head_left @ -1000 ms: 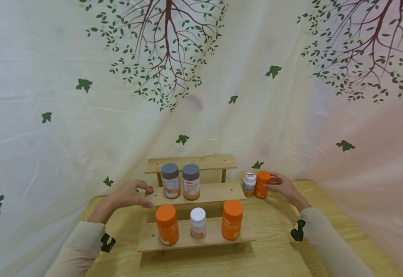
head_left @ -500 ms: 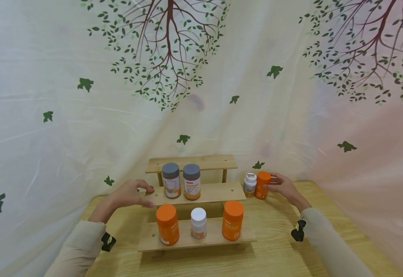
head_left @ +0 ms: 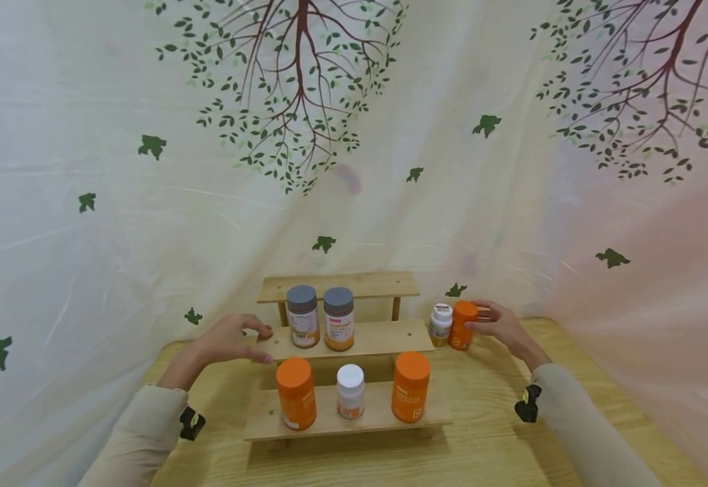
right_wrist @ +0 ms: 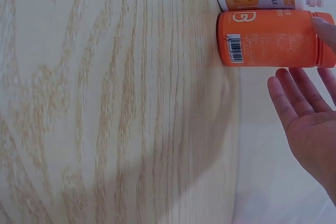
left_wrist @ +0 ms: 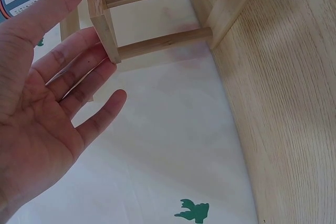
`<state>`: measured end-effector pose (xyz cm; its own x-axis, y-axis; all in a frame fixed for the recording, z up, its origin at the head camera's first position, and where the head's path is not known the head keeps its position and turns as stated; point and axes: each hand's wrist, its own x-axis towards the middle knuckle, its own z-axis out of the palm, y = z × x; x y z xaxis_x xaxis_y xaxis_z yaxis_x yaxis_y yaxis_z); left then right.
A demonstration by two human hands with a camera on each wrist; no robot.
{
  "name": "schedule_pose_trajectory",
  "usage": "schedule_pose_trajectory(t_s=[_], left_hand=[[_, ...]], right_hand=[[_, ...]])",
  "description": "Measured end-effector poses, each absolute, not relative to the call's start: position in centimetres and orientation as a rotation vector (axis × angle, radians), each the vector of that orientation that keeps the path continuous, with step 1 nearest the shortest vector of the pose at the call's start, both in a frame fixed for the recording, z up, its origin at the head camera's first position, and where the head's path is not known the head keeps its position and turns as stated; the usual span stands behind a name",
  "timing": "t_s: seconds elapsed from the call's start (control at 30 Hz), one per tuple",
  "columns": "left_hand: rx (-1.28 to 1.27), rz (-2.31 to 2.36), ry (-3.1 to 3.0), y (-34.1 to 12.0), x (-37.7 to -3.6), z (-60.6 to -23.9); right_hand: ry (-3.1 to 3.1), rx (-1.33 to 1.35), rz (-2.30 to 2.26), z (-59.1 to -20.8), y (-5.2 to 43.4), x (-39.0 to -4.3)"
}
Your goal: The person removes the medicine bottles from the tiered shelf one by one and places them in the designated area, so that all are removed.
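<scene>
My right hand (head_left: 495, 323) is beside a small orange bottle (head_left: 462, 325) standing on the table right of a three-tier wooden shelf (head_left: 390, 336). In the right wrist view the thumb lies against the orange bottle (right_wrist: 268, 38) near its lid, while the straight fingers (right_wrist: 294, 95) hover just off its side. A small white bottle (head_left: 440, 324) stands against it. My left hand (head_left: 232, 338) rests open at the left end of the middle tier; its straight fingers (left_wrist: 79, 69) touch the shelf's end post (left_wrist: 105, 30).
Two grey-lidded bottles (head_left: 302, 316) (head_left: 338, 318) stand on the middle tier. On the bottom tier are an orange bottle (head_left: 295, 393), a white bottle (head_left: 350, 391) and another orange bottle (head_left: 410, 387). The top tier (head_left: 366, 286) is bare. A leaf-printed curtain (head_left: 147, 203) hangs close behind.
Both hands stay where they were; only the head view drifts slightly.
</scene>
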<state>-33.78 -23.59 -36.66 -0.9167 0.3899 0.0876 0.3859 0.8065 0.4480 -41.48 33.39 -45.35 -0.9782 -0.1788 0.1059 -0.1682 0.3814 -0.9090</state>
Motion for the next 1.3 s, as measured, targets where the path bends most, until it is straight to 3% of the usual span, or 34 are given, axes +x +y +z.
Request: schedule_pose_trajectory(t_s=[0.8,1.3], left_hand=[[0.665,0.753,2.963,-23.7,-33.9,-36.5],[0.708,0.736,2.977,-23.7,-33.9,-36.5]], right_hand=[[2.721,-0.417,-1.608,-41.1,34.2,-40.5],[2.737,-0.612,-1.546,-36.1,30.5,-39.4]])
